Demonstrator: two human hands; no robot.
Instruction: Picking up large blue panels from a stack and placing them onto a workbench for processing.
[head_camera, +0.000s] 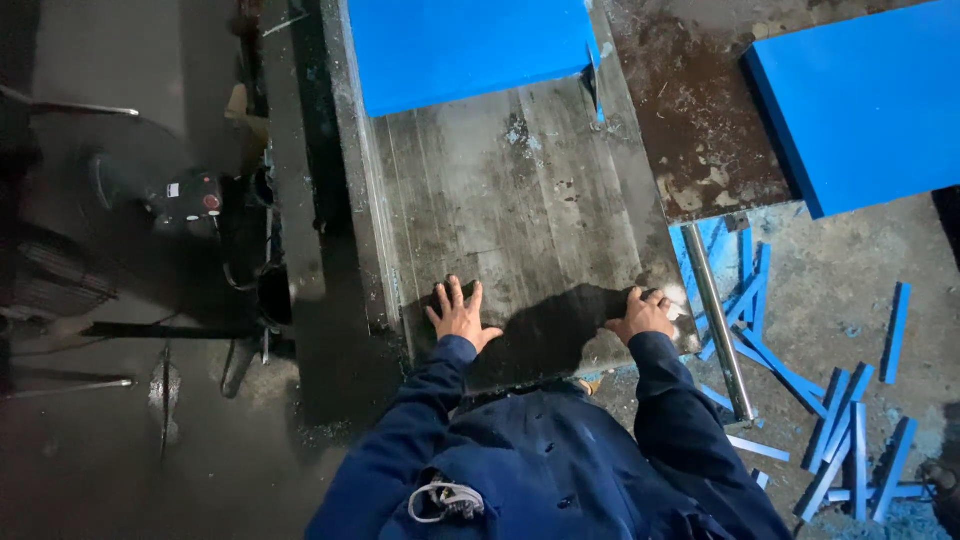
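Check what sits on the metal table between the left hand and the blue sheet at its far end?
Nothing. In the head view, the stretch between left hand and blue sheet is bare, scuffed grey metal table.

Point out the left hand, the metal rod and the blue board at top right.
left hand (459, 314): head view, back of the hand, flat on the worn table.
metal rod (718, 320): head view, mid-shaft.
blue board (870, 100): head view, centre of its top face.

A dim workshop with a dusty concrete floor (850, 300), where blue offcut strips (840, 420) lie scattered beside a steel pipe (718, 320). A dark machine (185, 200) with cables stands to the left.
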